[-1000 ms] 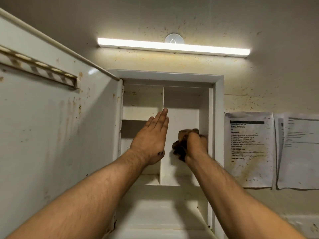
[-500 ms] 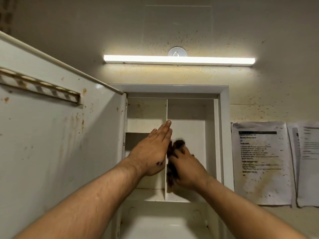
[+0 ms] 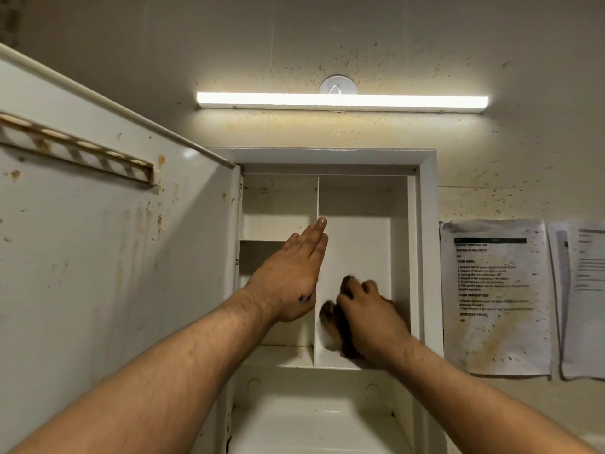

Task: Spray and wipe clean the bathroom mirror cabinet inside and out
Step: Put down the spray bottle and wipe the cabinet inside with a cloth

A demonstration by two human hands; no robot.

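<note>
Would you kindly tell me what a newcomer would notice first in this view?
The two hands in the open mirror cabinet: the left hand lies flat beside the central divider, while the right hand grips a dark cloth in the right compartment. Above glows a bright light bar, and the rust-spotted door stands open at left.

The white cabinet (image 3: pixel 427 257) is set into the wall, its door (image 3: pixel 114 257) swung open to the left. The door's inner face is spotted with rust-brown stains and carries a striped rail (image 3: pixel 75 149) near the top. An upright divider (image 3: pixel 317 204) splits the inside into a left compartment with a shelf (image 3: pixel 275 228) and a taller right one. A dark brown cloth (image 3: pixel 330 317), gripped by the right hand (image 3: pixel 370 312), lies low in the right compartment, just beside the divider.
</note>
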